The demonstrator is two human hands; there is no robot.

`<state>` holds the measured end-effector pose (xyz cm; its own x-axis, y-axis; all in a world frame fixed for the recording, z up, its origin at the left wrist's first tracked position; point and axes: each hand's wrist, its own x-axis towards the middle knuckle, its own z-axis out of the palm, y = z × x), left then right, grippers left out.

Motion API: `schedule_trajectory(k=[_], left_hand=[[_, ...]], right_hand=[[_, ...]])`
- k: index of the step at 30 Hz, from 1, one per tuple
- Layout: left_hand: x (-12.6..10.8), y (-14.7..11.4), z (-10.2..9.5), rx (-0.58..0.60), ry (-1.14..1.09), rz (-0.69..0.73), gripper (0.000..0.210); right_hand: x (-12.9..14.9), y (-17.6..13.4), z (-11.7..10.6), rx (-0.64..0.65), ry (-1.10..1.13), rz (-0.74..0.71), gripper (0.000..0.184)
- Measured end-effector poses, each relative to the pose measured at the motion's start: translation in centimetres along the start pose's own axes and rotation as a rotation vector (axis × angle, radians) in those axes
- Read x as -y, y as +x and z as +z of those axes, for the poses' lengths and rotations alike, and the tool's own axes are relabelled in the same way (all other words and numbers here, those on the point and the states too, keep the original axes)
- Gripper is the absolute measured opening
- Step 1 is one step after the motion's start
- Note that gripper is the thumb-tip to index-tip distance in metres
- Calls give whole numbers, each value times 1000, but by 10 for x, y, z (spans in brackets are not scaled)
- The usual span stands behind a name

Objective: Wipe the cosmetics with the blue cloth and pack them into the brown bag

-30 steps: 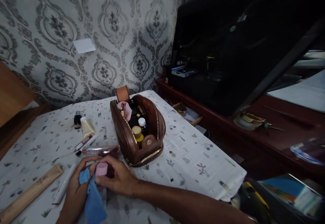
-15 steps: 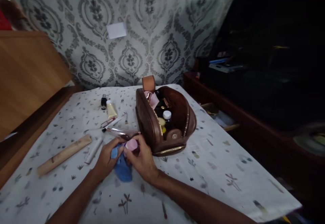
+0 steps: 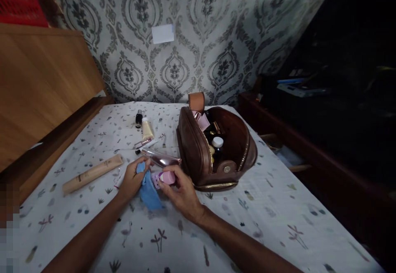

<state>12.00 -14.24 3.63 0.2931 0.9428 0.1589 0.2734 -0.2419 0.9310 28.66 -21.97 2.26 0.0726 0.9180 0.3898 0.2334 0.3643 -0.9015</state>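
My right hand (image 3: 183, 192) is closed around a small pink and purple bottle (image 3: 167, 177), held on its side above the table. Pinched in my left hand (image 3: 133, 181) is a blue cloth (image 3: 149, 194), which hangs down beside the bottle's purple end. Just beyond my hands lies a shiny pinkish tube (image 3: 161, 157). To the right stands a brown toiletry bag (image 3: 198, 149), unzipped, with a white-capped bottle (image 3: 218, 142) and other cosmetics inside; some of its contents are hidden in shadow.
A long beige tube (image 3: 93, 174) lies at the left. Farther back are a cream tube (image 3: 147, 129), a black bottle (image 3: 139, 119) and small slim tubes (image 3: 145, 143). A wooden panel (image 3: 46, 66) borders the table's left side; the patterned wall (image 3: 173, 66) rises behind.
The cloth and the bottle have come apart a little, showing more of the bottle's purple part. My view has turned left, so everything sits farther right.
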Motion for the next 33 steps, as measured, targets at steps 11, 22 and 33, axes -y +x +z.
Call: schedule_trajectory(k=[11, 22, 33], left_hand=[[5, 1, 6, -13, -368, -182, 44], [-7, -1, 8, -112, -580, -429, 52], [-16, -7, 17, -125, -661, -405, 45]], right_hand=[[-7, -3, 3, -160, 11, 23, 26], [18, -3, -11, -57, -69, -351, 31], [36, -7, -16, -245, 270, 55, 29]])
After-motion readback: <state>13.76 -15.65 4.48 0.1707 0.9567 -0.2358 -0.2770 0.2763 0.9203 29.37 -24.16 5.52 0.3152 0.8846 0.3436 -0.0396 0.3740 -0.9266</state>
